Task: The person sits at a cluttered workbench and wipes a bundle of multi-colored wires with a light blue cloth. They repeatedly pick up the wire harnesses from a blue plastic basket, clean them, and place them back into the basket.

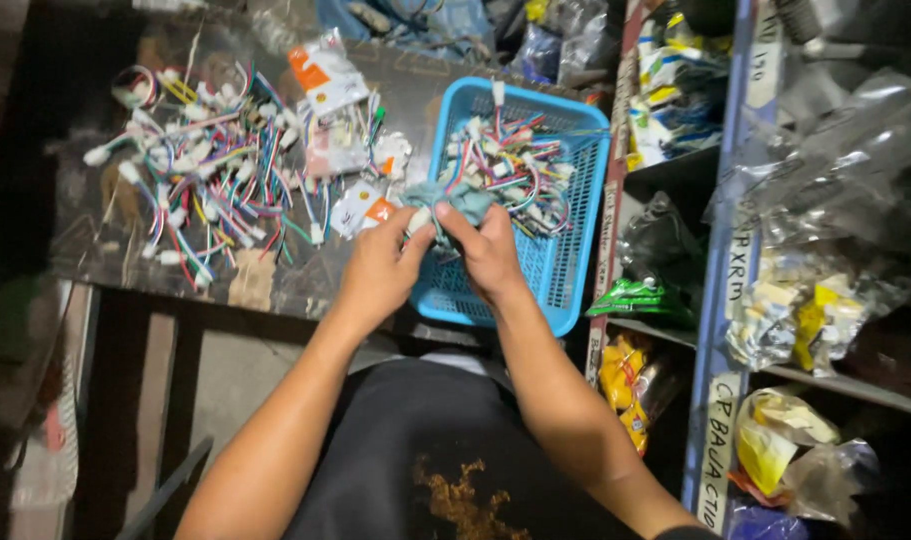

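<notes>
My left hand point(377, 270) and my right hand point(490, 250) meet over the near left edge of a blue plastic basket point(565, 270). Both pinch a crumpled grey-blue cloth point(459, 201), with a small white connector at my left fingertips. Inside the basket lies a tangle of coloured wire harnesses with white plugs point(510, 160). A larger heap of the same wire harnesses point(210, 170) is spread on the dark worktable point(105, 250) to the left.
Small white and orange packets point(325, 80) lie among the wires at mid-table. On the right, blue metal shelving point(720, 330) holds bags of parts in clear, yellow and green plastic. More bags and a blue bin sit behind the basket.
</notes>
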